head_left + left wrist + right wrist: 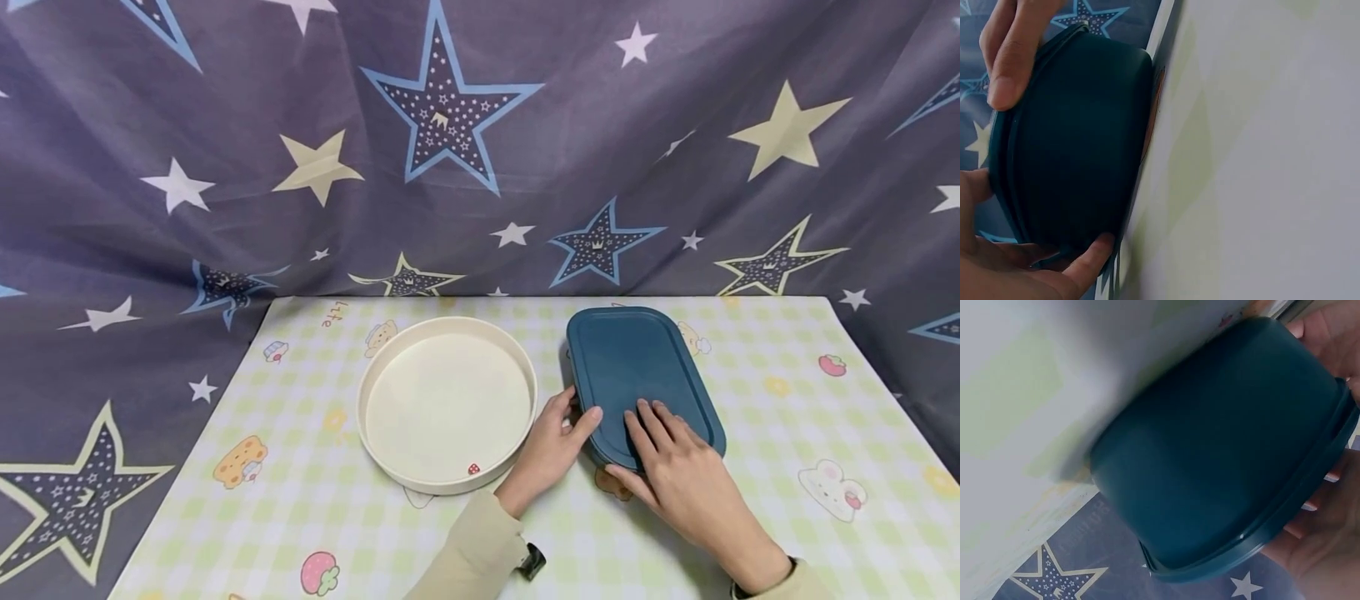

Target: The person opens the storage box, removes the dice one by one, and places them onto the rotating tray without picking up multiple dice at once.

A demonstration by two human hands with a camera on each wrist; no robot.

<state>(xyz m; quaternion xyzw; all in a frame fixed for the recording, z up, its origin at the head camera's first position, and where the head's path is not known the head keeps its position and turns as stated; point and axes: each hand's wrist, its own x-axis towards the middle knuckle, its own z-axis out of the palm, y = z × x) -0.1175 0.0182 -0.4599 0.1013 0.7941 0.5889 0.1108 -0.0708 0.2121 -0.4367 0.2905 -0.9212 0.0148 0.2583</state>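
A dark blue rectangular lidded food container (630, 350) sits on the table, slightly turned. My left hand (551, 450) holds its near left corner, thumb over the lid's edge and fingers along the side wall. In the left wrist view, fingertips of the left hand (1029, 275) touch the wall low down. My right hand (686, 475) rests on the near part of the lid (618, 400), fingers extended across the top and thumb at the front rim. The right wrist view shows the container's deep side wall (1222, 431) and the lid seated around its top.
Left of the container stands a round cream tray (450, 400) with a low rim and a small red mark. A green-and-white checked cloth (285, 500) with cartoon prints covers the table. Behind hangs a dark curtain (247, 92) with stars.
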